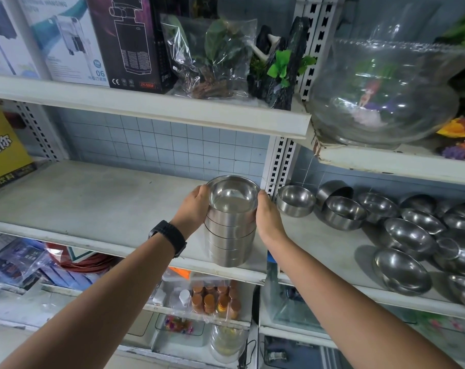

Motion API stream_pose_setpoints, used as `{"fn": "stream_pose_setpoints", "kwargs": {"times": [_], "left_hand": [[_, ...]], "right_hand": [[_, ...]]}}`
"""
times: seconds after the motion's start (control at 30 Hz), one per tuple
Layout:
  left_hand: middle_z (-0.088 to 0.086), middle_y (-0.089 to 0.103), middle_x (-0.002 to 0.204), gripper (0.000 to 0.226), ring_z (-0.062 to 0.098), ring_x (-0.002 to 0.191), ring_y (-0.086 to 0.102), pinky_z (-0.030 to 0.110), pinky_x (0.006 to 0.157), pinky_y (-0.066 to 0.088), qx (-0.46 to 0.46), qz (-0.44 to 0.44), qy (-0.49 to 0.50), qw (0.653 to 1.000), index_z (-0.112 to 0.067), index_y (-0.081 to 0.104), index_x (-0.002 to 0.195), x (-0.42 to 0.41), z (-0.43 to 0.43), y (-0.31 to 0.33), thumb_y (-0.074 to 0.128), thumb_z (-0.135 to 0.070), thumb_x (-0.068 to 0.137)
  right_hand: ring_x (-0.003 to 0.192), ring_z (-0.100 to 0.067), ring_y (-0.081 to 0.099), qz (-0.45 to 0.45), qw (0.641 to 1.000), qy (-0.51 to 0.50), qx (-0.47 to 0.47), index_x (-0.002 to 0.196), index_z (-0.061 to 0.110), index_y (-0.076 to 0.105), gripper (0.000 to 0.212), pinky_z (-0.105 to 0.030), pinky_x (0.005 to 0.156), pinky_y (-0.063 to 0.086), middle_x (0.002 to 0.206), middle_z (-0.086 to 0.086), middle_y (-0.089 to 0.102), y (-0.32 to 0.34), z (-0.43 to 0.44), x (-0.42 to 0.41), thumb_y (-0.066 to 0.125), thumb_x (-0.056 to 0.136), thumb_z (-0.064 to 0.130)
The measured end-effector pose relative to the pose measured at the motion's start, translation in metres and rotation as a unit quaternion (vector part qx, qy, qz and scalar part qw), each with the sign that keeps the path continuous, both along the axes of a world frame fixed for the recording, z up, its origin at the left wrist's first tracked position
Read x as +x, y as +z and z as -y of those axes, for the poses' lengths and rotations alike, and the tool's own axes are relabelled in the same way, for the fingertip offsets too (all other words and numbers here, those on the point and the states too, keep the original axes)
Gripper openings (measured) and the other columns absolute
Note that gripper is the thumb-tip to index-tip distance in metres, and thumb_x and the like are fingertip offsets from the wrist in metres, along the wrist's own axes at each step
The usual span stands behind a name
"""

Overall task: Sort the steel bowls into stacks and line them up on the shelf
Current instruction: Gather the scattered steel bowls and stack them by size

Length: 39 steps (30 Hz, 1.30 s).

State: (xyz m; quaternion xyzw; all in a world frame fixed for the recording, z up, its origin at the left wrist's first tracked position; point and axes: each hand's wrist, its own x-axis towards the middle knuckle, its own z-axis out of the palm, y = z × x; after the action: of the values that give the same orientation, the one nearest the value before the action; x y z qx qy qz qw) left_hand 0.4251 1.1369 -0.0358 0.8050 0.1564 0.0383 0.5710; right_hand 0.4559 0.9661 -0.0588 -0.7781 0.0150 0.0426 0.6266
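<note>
Both hands, left hand and right hand, are clasping the stack from either side, steadying it over the shelf.

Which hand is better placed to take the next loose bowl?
Right, probably: the right hand is beside the nearest loose bowl; the stack separates the left hand from it.
</note>
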Motion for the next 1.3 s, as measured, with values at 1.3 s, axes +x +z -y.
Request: {"fn": "stream_pose_setpoints", "kwargs": {"times": [1.3], "left_hand": [[0.001,0.064,0.093,0.037,0.027,0.092,0.058,0.041,0.083,0.048,0.1,0.041,-0.05,0.993,-0.017,0.061,0.091,0.005,-0.013,0.023,0.034,-0.042,0.091]], "right_hand": [[0.123,-0.017,0.053,0.0,0.996,0.043,-0.077,0.14,0.014,0.056,0.062,-0.036,0.108,0.037,0.135,0.0,0.059,0.035,0.028,-0.01,0.027,0.105,0.057]]}}
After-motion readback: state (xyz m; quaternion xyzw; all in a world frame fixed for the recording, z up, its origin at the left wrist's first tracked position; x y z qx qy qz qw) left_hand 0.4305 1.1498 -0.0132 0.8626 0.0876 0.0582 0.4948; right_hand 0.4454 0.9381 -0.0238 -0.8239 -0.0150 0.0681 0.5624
